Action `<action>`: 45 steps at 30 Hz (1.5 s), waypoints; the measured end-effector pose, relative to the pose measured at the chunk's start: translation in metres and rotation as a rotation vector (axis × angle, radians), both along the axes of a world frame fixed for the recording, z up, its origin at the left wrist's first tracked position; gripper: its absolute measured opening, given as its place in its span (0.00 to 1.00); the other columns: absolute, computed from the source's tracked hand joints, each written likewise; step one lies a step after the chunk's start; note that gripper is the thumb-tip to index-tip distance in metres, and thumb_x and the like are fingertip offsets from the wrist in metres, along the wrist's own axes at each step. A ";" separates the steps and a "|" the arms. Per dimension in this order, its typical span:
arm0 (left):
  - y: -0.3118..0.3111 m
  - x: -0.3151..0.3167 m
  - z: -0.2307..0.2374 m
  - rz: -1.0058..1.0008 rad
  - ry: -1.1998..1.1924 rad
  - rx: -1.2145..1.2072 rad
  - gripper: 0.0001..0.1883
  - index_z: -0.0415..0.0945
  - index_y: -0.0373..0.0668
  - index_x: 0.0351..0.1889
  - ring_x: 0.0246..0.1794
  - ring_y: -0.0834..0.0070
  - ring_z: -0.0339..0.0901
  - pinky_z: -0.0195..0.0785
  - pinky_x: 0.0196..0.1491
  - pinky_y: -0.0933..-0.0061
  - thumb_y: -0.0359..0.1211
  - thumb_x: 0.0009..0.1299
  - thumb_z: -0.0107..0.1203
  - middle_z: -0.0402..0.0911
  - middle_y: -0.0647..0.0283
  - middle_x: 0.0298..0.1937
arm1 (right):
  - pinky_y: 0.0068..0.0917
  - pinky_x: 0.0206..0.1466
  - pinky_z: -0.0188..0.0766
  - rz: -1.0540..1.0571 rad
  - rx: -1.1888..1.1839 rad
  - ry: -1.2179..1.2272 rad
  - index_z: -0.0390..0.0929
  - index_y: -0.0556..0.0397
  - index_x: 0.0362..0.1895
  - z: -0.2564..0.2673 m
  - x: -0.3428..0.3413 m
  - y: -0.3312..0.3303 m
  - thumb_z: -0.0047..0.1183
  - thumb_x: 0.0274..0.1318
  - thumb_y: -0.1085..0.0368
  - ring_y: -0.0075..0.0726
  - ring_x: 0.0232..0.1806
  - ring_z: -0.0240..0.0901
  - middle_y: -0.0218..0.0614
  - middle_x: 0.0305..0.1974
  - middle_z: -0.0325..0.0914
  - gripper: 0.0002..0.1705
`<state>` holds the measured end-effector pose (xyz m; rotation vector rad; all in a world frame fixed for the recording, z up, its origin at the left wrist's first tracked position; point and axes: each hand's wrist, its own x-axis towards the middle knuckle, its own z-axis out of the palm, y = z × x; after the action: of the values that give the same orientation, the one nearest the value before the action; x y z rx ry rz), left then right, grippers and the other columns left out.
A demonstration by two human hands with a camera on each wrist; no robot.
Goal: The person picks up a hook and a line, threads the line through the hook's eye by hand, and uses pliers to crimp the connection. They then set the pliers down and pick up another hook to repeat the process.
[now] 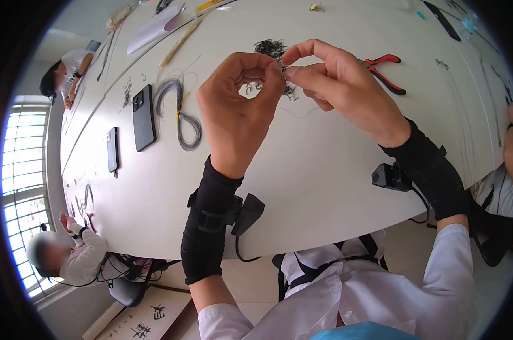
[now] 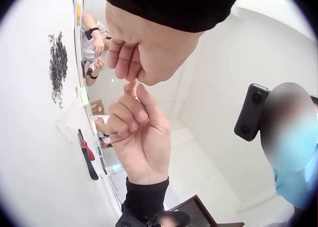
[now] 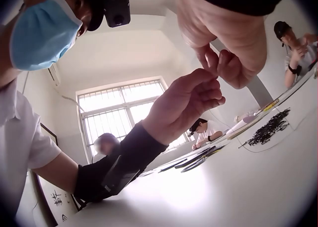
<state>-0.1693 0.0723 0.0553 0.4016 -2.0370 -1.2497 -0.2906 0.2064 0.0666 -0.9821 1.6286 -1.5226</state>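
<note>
Black-cuffed left hand (image 1: 232, 116) and right hand (image 1: 347, 88) are meeting in closed fingertip pinches over a far, dark pile (image 1: 269, 49), apparently steadying a fine line (image 1: 299, 118).

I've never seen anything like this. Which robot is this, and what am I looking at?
There is no robot here: a person works with two bare hands. The large picture comes from a camera on the head, looking down. The other two come from small cameras strapped to the wrists, the left camera and the right camera.

On the white table lie a pile of small dark pieces, pliers with red and black handles, a grey coil tied with yellow, and two phone-like devices, among other things.

The left hand and right hand meet at the fingertips, seemingly pinching something too tiny to make out.
</note>
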 end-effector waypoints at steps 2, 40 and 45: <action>0.003 0.000 -0.002 0.023 0.009 -0.047 0.06 0.82 0.30 0.40 0.37 0.79 0.84 0.76 0.48 0.79 0.24 0.69 0.64 0.87 0.60 0.35 | 0.16 0.31 0.59 0.005 -0.024 -0.073 0.79 0.57 0.50 0.000 0.002 0.000 0.55 0.71 0.57 0.15 0.26 0.64 0.24 0.24 0.73 0.16; -0.008 0.003 0.006 -0.139 -0.083 0.397 0.09 0.83 0.31 0.43 0.41 0.77 0.81 0.70 0.54 0.75 0.30 0.73 0.60 0.85 0.62 0.39 | 0.18 0.30 0.62 0.123 0.063 0.103 0.81 0.59 0.53 -0.021 -0.003 -0.006 0.60 0.67 0.55 0.17 0.26 0.65 0.27 0.27 0.77 0.21; -0.018 0.004 -0.004 -0.230 0.004 0.570 0.08 0.83 0.35 0.43 0.45 0.78 0.77 0.66 0.59 0.72 0.31 0.75 0.57 0.82 0.64 0.42 | 0.23 0.52 0.71 0.292 0.069 0.118 0.79 0.59 0.52 -0.019 -0.005 -0.004 0.54 0.71 0.58 0.24 0.45 0.76 0.32 0.41 0.81 0.17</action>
<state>-0.1651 0.0541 0.0515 0.4280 -1.7297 -1.9751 -0.2951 0.2024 0.0476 -1.2313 1.5278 -1.2257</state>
